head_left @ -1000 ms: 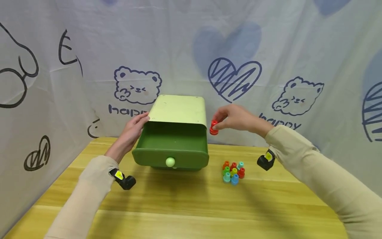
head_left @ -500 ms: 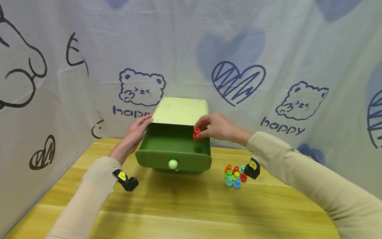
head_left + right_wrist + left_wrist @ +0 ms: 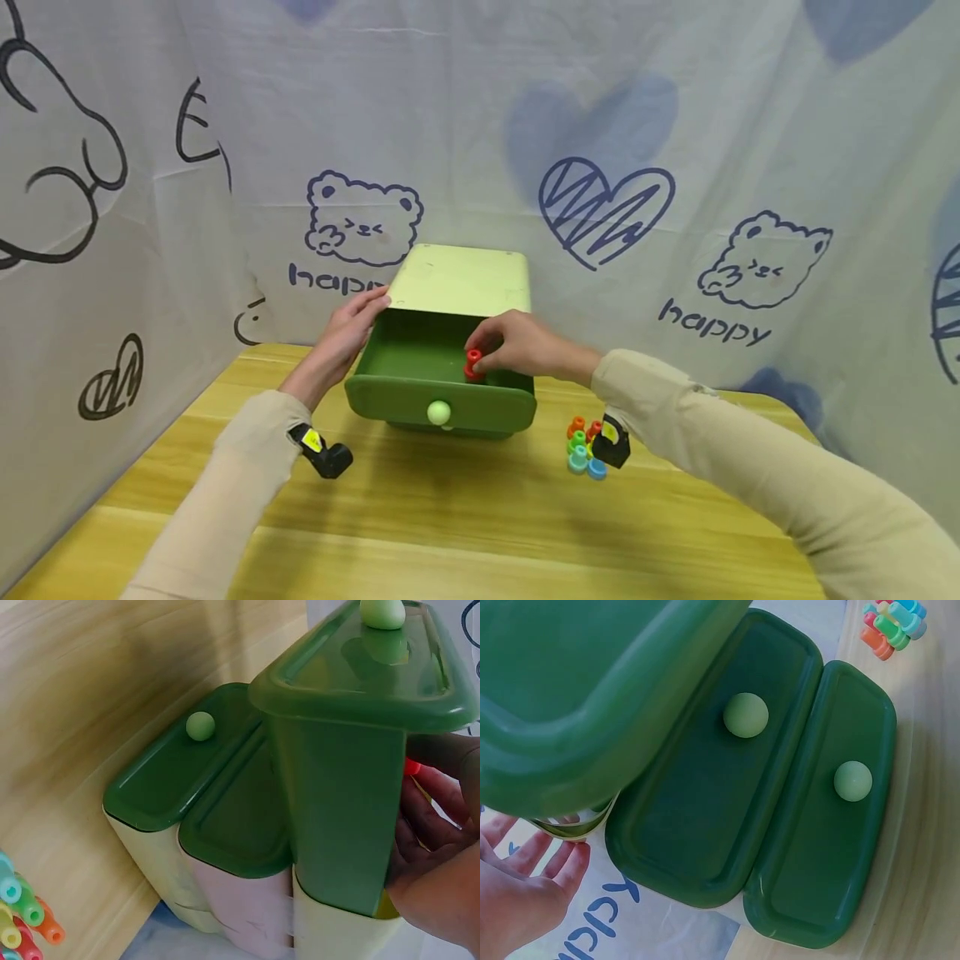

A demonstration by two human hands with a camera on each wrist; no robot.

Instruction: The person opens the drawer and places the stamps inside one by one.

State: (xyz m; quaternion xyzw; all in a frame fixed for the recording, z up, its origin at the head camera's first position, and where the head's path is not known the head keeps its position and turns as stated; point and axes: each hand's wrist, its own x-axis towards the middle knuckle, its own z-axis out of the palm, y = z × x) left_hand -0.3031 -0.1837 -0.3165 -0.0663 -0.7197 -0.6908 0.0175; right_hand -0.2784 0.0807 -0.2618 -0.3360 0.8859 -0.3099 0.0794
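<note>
The red peg [image 3: 472,367] has a narrow stem, a hole in its top and a wider base; it stands roughly upright between thumb and fingers of the right hand [image 3: 517,343], which pinches it. It is inside the pulled-out top drawer [image 3: 397,402], at 4 o'clock from the middle of that space; whether its base touches the drawer's floor cannot be told.

With the drawer as the dial's centre in the head view, the left hand [image 3: 347,329] is at 9 o'clock, loosely extended fingers against the side of the pale yellow-green unit [image 3: 465,275]. Loose pegs [image 3: 577,461] in orange, red, green, yellow and blues cluster at 4 o'clock, partly hidden by the black right wrist camera [image 3: 611,446].

Blue lettering on the cloth backdrop [image 3: 465,125] reads "happy" toward 3 o'clock; at 10 o'clock the same lettering is partly covered. The yellow wrist-camera labels are too small to read.

The green rim overhangs two closed lower drawers with round knobs. Bare wooden surface [image 3: 420,533] stretches from 5 to 7 o'clock.
</note>
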